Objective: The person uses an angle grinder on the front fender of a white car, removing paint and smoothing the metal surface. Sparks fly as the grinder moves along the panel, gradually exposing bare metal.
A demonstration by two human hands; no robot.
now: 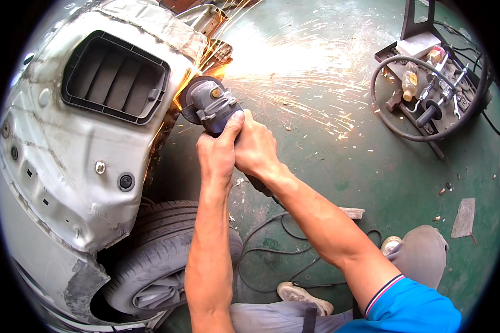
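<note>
Both my hands are closed around an angle grinder with a dark head and body. My left hand wraps its near left side, thumb lying along the top. Against it on the right, my right hand grips the body, the fingers mostly hidden underneath. The grinder's disc side meets the edge of a silver-grey car body panel. Bright sparks spray from there to the right across the floor. A black slatted vent sits in the panel just left of the grinder.
A car wheel stands below the panel. The grinder's cable loops over the green floor near my shoes. At the upper right, a low tool cart carries a hammer, a bottle, several metal tools and a coiled black hose.
</note>
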